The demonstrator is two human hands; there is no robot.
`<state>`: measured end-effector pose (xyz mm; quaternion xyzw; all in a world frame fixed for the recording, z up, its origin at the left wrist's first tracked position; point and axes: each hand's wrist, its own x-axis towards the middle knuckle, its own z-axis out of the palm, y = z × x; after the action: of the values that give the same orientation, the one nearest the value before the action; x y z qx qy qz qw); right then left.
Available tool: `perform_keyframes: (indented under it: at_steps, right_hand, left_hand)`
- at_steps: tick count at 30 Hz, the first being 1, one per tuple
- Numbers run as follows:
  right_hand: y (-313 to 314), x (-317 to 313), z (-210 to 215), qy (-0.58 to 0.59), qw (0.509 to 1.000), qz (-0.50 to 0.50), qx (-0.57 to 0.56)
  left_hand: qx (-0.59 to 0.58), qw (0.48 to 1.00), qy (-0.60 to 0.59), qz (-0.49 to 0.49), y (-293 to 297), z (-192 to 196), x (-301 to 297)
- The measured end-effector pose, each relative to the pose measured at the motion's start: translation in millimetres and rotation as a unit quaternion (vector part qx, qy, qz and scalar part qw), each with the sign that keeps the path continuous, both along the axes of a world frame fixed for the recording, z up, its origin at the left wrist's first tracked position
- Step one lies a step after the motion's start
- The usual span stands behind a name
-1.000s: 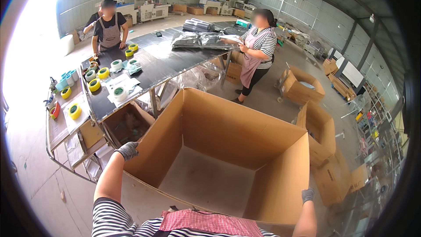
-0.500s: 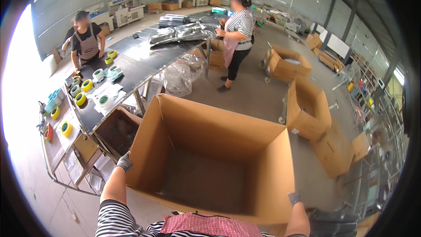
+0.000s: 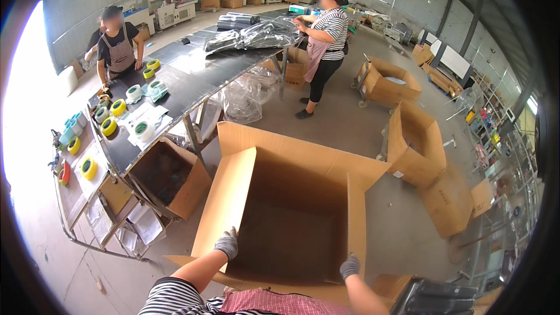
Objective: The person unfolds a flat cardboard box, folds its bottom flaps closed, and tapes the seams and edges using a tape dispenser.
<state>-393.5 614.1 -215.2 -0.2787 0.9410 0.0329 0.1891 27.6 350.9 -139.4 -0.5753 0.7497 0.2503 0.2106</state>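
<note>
A large brown cardboard box (image 3: 291,147) stands open-topped before me, its inside dark. My left hand (image 3: 226,245), in a grey glove, is closed at the inner edge of the left flap (image 3: 224,198), which leans in over the opening. On the other side my right hand (image 3: 350,266), also gloved, is closed on the edge of the narrower-looking right flap (image 3: 357,221). The far flap stretches across the back of the opening. Part of the near side is hidden by my left forearm and pink checked apron.
Left of the box is a long dark worktable (image 3: 192,81) with tape rolls (image 3: 108,126) and plastic-wrapped bundles (image 3: 251,38). Another open carton (image 3: 192,181) sits under its corner. Two people work at the table. Cartons (image 3: 417,146) stand to the right; a black bundle (image 3: 434,297) lies near right.
My hands have moved inward with the box's side flaps, which now lean over the opening. The far flap shows a fold. The view has shifted, uncovering the carton under the table.
</note>
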Motion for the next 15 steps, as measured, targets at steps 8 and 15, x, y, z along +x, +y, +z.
perform_keyframes:
  at_steps: [8,15]
  right_hand:
    - [-7.8,-3.5,43.1,0.017,0.998,-0.054,-0.009]
    - [-13.1,35.7,36.1,-0.002,0.997,-0.078,0.002]
  left_hand:
    - [-0.016,0.998,0.019,-0.052,-12.0,-28.9,-11.0]
    - [-0.028,0.998,0.021,-0.044,-26.3,-9.3,9.9]
